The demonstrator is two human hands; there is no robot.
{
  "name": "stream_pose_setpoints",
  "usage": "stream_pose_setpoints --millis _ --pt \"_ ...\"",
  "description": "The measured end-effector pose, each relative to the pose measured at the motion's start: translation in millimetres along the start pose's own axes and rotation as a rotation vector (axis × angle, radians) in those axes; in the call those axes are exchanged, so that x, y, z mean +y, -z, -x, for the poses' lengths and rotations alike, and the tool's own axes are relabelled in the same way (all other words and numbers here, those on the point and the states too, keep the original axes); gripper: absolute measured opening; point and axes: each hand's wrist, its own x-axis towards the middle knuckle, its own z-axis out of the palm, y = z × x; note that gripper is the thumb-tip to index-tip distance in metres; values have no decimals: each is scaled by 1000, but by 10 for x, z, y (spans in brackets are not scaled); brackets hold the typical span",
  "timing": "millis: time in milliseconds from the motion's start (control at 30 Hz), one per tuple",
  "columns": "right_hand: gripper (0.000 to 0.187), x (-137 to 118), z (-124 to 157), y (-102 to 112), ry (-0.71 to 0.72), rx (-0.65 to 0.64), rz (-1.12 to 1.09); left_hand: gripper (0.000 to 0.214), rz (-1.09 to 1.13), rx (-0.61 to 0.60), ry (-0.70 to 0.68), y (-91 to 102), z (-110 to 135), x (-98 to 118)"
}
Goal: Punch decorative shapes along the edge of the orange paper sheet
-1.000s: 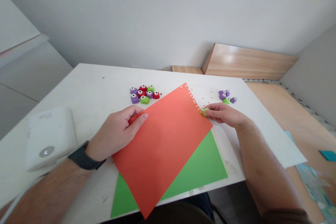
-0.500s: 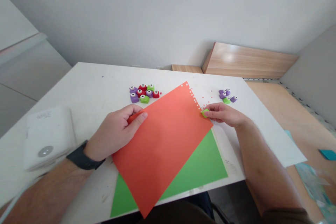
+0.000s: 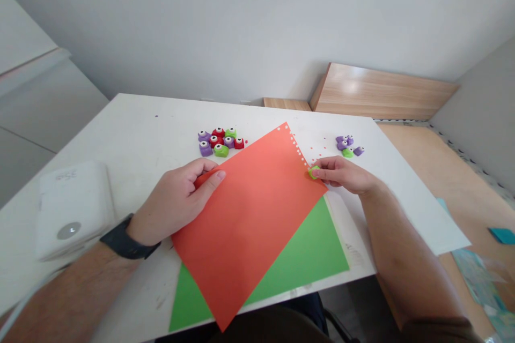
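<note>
An orange sheet of paper [image 3: 253,214] lies slantwise above a green sheet [image 3: 306,246]. Small punched holes run along its upper right edge from the top corner. My left hand [image 3: 185,198] pinches the sheet's left edge, thumb on top and fingers beneath. At the right edge, just below the row of holes, my right hand [image 3: 341,174] grips a small green craft punch [image 3: 313,172] between thumb and fingers. The paper's edge meets the punch; whether it sits inside the slot is hidden. Tiny orange-red cutouts [image 3: 314,159] are scattered beside the punch.
Several purple, red and green craft punches [image 3: 217,142] stand grouped behind the sheet. A smaller group of punches [image 3: 346,146] is at the right. A white device [image 3: 74,209] with a cable sits on the white table [image 3: 137,128] at left. A wooden panel [image 3: 378,91] stands behind.
Almost nothing differs. Both hands keep their holds on the paper and the green punch; the whole view has shifted very slightly.
</note>
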Motion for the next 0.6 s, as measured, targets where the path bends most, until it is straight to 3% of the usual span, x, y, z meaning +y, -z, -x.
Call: stream_pose_setpoints --millis 600 --pt "45 -43 27 -37 68 41 25 32 23 16 -19 -11 -8 -32"
